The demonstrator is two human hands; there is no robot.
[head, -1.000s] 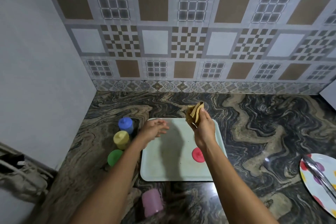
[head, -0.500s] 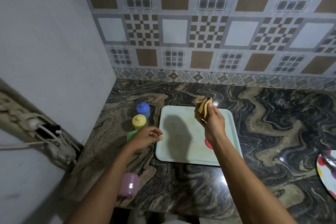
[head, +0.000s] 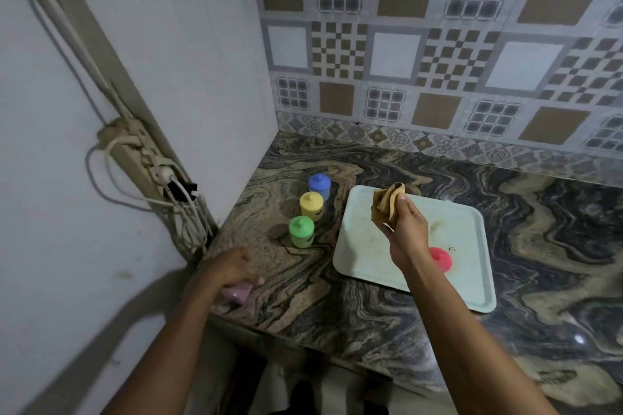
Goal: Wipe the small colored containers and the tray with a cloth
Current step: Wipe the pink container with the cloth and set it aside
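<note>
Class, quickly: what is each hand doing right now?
Left hand: fingers closing around the pink container; a firm grip cannot be told because of blur.
Right hand: closed, holding the folded brown cloth above the tray.

**Colours and patterns on the bench**

The bench point(head: 387, 307) is dark stone, swirled in black, grey and tan veins. The tray point(head: 468, 283) is pale mint with faint brownish smudges. The cloth point(head: 386, 204) is mustard-tan. Four small containers show plain colours: the blue container point(head: 319, 186), the yellow container point(head: 312, 205), the green container point(head: 301, 231) and the red container point(head: 441, 259); a pink container point(head: 237, 292) shows beneath the left hand point(head: 232, 268). The back wall tiles point(head: 438, 44) mix brown squares, white squares, brown-and-white checks and grey grids, above a floral grey-brown border point(head: 421, 141). The side wall point(head: 188, 77) is plain pale grey-blue.
</note>
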